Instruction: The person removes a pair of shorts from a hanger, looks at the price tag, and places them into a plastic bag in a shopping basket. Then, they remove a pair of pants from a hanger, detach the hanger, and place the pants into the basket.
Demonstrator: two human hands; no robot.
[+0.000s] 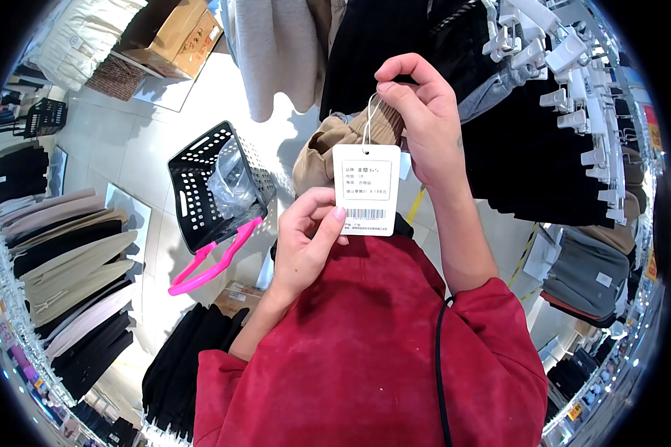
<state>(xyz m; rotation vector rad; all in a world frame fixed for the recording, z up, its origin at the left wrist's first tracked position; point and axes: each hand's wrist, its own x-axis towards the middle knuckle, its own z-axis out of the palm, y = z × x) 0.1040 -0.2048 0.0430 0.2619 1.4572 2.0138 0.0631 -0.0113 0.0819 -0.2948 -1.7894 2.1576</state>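
Note:
A white price tag (pixel 364 201) with printed lines and a barcode faces me in front of my chest. My left hand (pixel 309 235) pinches its lower left edge between thumb and fingers. Above it, my right hand (pixel 421 104) is closed, thumb against forefinger, on the white string (pixel 369 112) looped through the tag's hole. Behind the tag hangs a tan garment (pixel 320 153) with a gathered, ribbed band near my right hand. Part of that garment is hidden by the tag and my right hand.
A black basket (pixel 194 175) with a pink handle (pixel 216 261) and clear plastic inside stands on the floor to the left. White hangers (pixel 566 52) and dark trousers crowd the upper right. Folded trousers (pixel 74 261) line the left; a cardboard box (pixel 175 37) sits at upper left.

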